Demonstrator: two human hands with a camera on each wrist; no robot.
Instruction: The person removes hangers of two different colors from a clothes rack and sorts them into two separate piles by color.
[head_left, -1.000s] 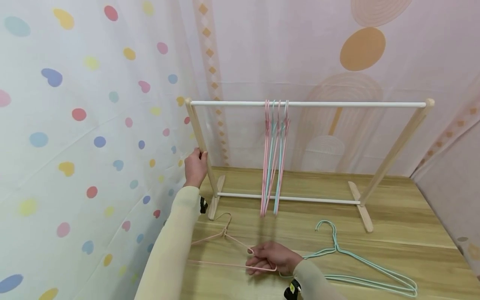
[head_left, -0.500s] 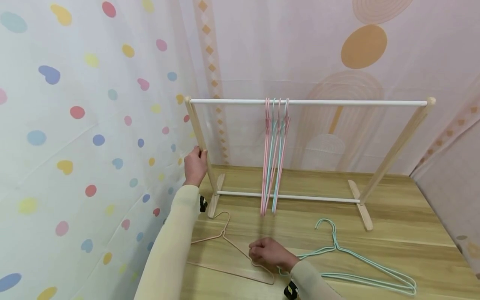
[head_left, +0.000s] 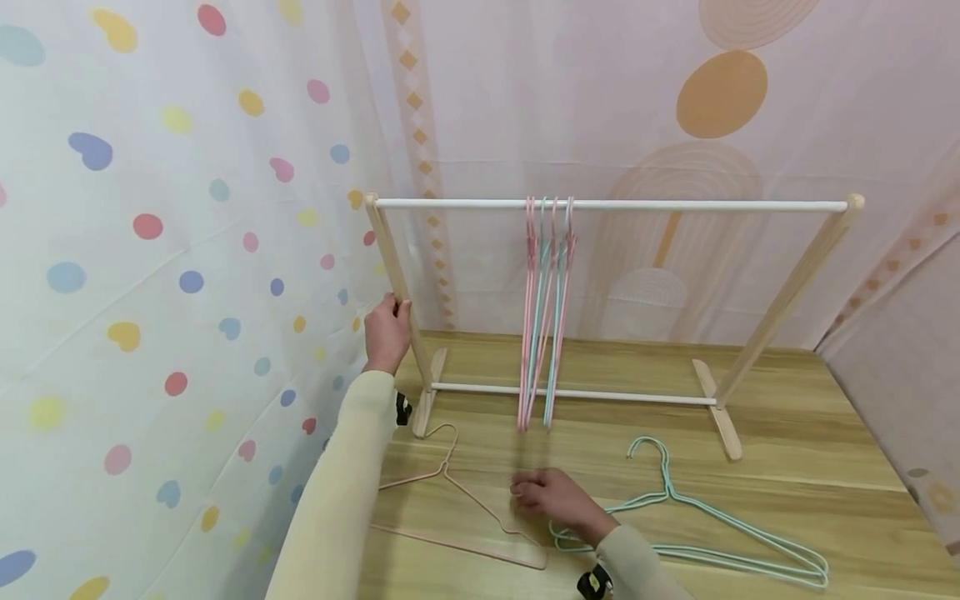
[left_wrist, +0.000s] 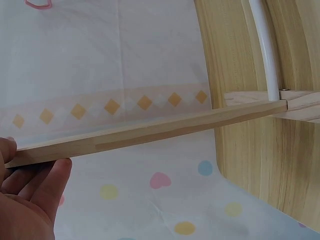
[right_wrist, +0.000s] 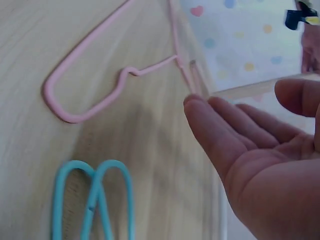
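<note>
My left hand (head_left: 387,333) grips the left wooden post (left_wrist: 150,131) of a small clothes rack; in the left wrist view its thumb and fingers (left_wrist: 55,185) lie on either side of the post. My right hand (head_left: 558,500) is above the table between the hangers, holding nothing; the right wrist view shows its fingers (right_wrist: 215,125) extended and the thumb apart. A pink hanger (head_left: 472,497) lies flat to its left, partly hidden behind my left sleeve. To the right lie overlapping mint-green hangers (head_left: 738,523), their left ends partly behind my right hand.
Several pink and mint hangers (head_left: 534,333) hang from the rack's white top rail (head_left: 690,206), left of its middle. The lower rail (head_left: 637,397) runs just above the wooden table (head_left: 810,467). A dotted curtain (head_left: 187,333) closes off the left side.
My right hand has let go of the pink hanger, which now lies flat on the table, and has moved slightly up and right. The left hand keeps its grip on the post.
</note>
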